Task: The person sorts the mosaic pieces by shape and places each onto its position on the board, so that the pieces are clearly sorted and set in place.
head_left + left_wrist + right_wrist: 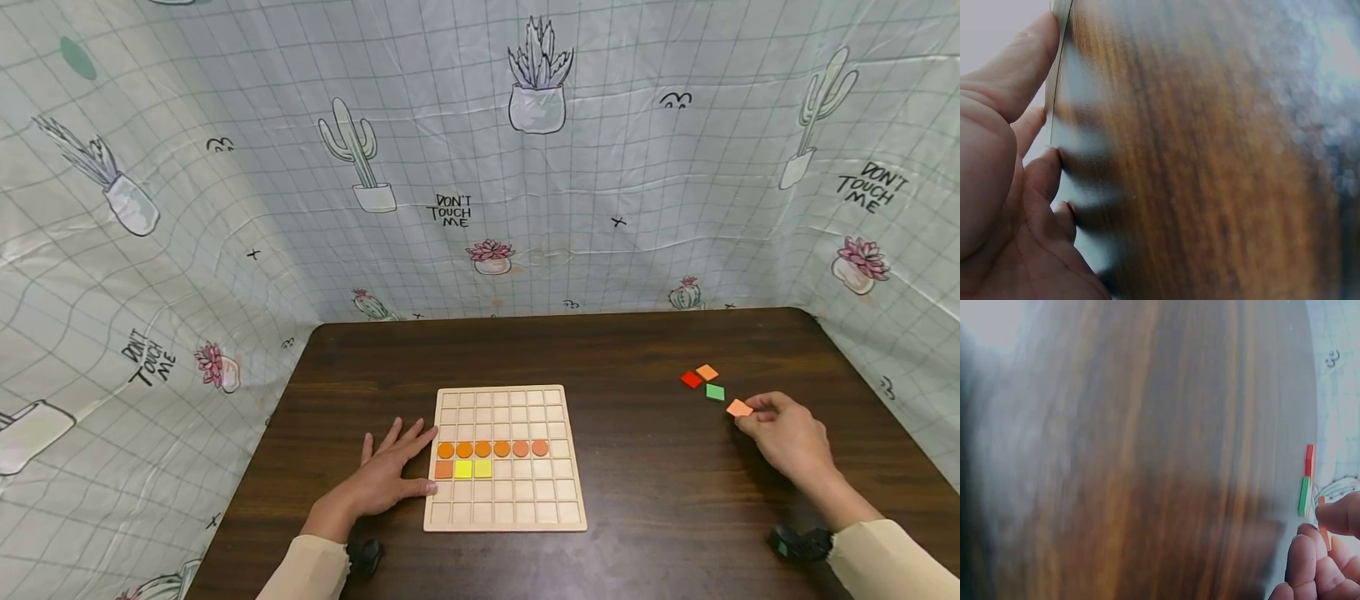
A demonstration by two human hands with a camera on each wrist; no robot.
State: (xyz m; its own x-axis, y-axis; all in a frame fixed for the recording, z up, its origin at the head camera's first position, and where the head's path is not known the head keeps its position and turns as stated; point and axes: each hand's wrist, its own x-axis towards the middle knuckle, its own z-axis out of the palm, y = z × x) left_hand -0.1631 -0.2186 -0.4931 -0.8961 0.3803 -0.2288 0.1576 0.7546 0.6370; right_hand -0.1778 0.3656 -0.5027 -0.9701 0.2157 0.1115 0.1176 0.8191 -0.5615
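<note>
My left hand (382,479) lies with spread fingers at the left edge of a wooden grid board (525,512); thumb and fingertips touch that edge, also in the left wrist view. Across one row of the board runs a line of several orange round pieces (483,449), the two rightmost paler. Below them sit an orange-red square tile (444,470) and two yellow square tiles (473,469). Far to the right, my right hand (787,437) pinches a light orange square tile (738,408) between thumb and fingers. In the right wrist view this tile (1322,501) appears edge-on.
Just beyond the right hand lie a green tile (715,392), a red tile (691,379) and another orange tile (707,372) on the dark wooden table (637,500). A patterned cloth (570,183) hangs behind the table and along both sides.
</note>
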